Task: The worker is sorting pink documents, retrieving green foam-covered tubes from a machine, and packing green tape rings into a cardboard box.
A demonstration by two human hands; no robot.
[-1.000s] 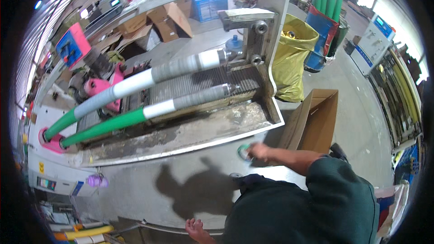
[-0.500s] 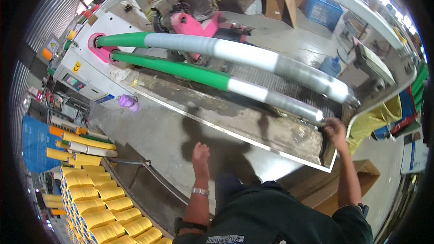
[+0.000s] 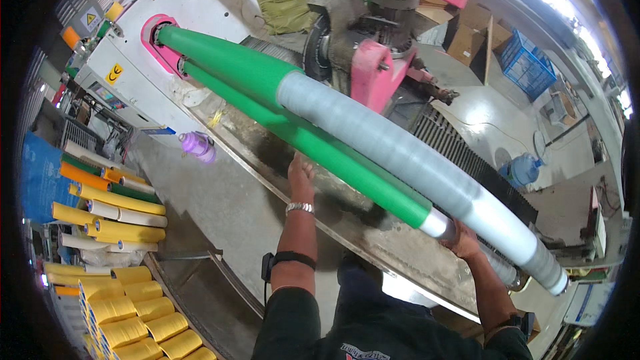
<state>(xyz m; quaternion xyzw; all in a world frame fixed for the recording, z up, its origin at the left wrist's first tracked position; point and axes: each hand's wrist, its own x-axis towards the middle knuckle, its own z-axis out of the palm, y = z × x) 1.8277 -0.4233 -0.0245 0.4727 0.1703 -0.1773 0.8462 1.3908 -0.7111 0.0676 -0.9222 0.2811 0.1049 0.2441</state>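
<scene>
Two long rollers run from the machine at the upper left toward the lower right. The upper roller is green at the machine end, then grey and white. Nearer to me, the lower roller is mostly green, with a short white band and a grey end. My right hand wraps round the lower roller just past the white band; some fingers are hidden beneath it. My left hand is close in front of the green stretch, its fingers loosely bent with nothing seen in them; contact with the roller cannot be made out.
A white machine housing with a pink bracket carries the rollers. Behind them stands a pink machine part. A purple bottle is beside the housing. Yellow rolls are stacked at the lower left. A blue crate is far right.
My view has moved closer to the rollers. My right hand has gone from the lower roller's end tip to a grip further along it. My left hand has risen toward the green stretch.
</scene>
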